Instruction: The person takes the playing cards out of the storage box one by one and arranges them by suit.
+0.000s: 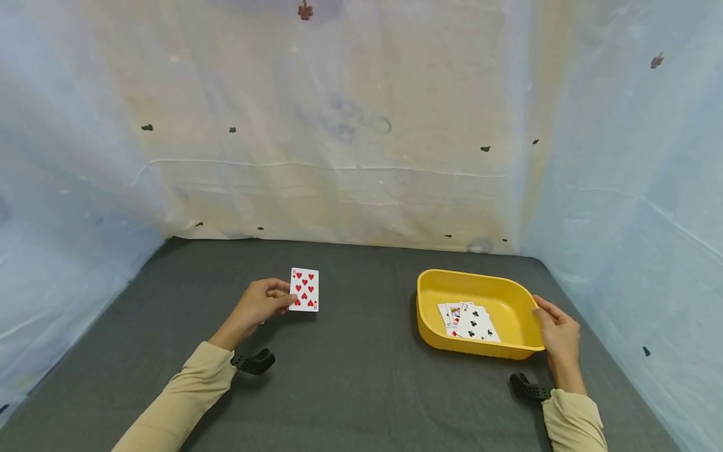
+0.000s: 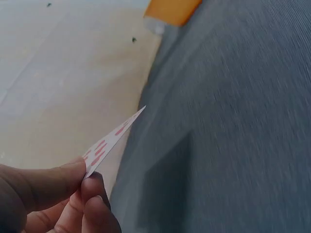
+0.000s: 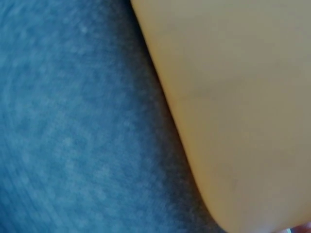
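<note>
Between thumb and fingertips, my left hand (image 1: pixel 255 309) pinches a playing card (image 1: pixel 305 289), the eight of hearts, its face toward the head camera. Seen nearly edge-on in the left wrist view, the card (image 2: pixel 114 138) stands over its shadow on the dark cloth. My right hand (image 1: pixel 558 333) grips the right end of a yellow plastic tray (image 1: pixel 474 279), thumb over the rim. Several face-up cards (image 1: pixel 474 323) lie overlapping inside it, a three of clubs among them. The tray's pale outer wall (image 3: pixel 243 121) fills much of the right wrist view, where the hand is mostly hidden.
A dark grey cloth (image 1: pixel 350 376) covers the table. Light patterned sheets (image 1: pixel 339 201) hang behind it and along both sides. Each wrist wears a black band (image 1: pixel 254 362). The tray stands at the right, near the table's right edge.
</note>
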